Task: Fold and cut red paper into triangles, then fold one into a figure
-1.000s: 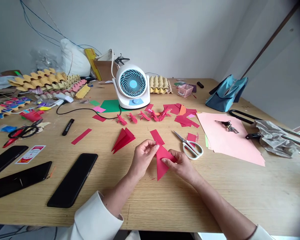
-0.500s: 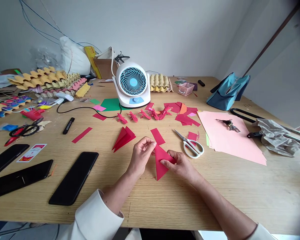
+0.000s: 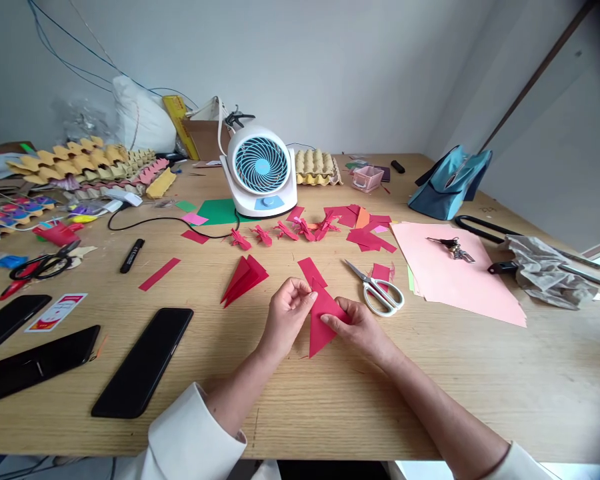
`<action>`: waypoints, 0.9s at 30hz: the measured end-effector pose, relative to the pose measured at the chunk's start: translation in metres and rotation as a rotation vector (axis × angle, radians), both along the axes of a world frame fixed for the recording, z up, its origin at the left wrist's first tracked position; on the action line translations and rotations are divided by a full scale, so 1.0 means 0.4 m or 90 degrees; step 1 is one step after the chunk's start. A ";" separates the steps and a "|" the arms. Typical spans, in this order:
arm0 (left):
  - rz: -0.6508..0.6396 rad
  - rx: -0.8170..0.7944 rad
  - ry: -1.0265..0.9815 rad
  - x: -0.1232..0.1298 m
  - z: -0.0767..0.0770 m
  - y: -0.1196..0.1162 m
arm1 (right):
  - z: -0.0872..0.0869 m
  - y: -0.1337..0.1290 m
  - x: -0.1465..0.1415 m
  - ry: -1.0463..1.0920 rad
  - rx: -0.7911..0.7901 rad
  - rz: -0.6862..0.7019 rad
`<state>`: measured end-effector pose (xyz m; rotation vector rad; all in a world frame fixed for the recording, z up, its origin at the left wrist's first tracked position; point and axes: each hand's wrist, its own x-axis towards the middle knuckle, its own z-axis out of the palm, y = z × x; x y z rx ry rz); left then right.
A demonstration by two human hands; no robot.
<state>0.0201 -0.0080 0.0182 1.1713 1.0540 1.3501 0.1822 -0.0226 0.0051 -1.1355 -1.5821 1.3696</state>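
A folded red paper triangle (image 3: 322, 328) is held between both hands over the front middle of the table. My right hand (image 3: 363, 328) pinches its right side, thumb on top. With thumb and fingertips together, my left hand (image 3: 287, 313) is at the paper's upper left corner. Just behind lies a red paper strip (image 3: 312, 272). Folded red triangles (image 3: 245, 280) lie to the left, and white-handled scissors (image 3: 380, 293) to the right. Several small red folded paper pieces (image 3: 286, 231) form a row in front of the fan.
A white fan (image 3: 263, 170) stands at the back. Black phones (image 3: 143, 360) lie at the left, near a marker (image 3: 132, 256). Pink sheets (image 3: 460, 273) with keys (image 3: 451, 248) and a blue bag (image 3: 450, 183) are at the right. Egg trays (image 3: 75, 160) stack at the back left.
The view has shifted slightly, so most things appear a little further left. Both hands keep hold of the red triangle, whose top has tilted slightly.
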 end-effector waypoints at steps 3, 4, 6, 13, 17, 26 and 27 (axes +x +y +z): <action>0.019 0.045 0.039 -0.001 -0.005 0.002 | 0.014 0.016 0.030 -0.046 0.056 0.016; 0.020 0.056 0.050 -0.004 -0.004 0.003 | 0.017 0.026 0.049 -0.092 0.094 -0.010; 0.015 0.066 0.069 -0.010 -0.002 0.004 | 0.015 0.048 0.096 -0.265 0.198 -0.125; 0.023 0.056 0.087 -0.023 -0.001 0.006 | -0.040 0.096 0.206 -0.797 0.248 -0.290; 0.026 0.056 0.078 -0.023 0.002 0.006 | -0.042 0.099 0.206 -0.828 0.214 -0.290; 0.026 0.029 0.037 -0.019 0.024 -0.001 | 0.008 0.066 0.133 -0.316 0.132 -0.164; 0.029 0.029 0.032 -0.019 0.027 -0.002 | 0.017 0.056 0.116 -0.236 0.091 -0.110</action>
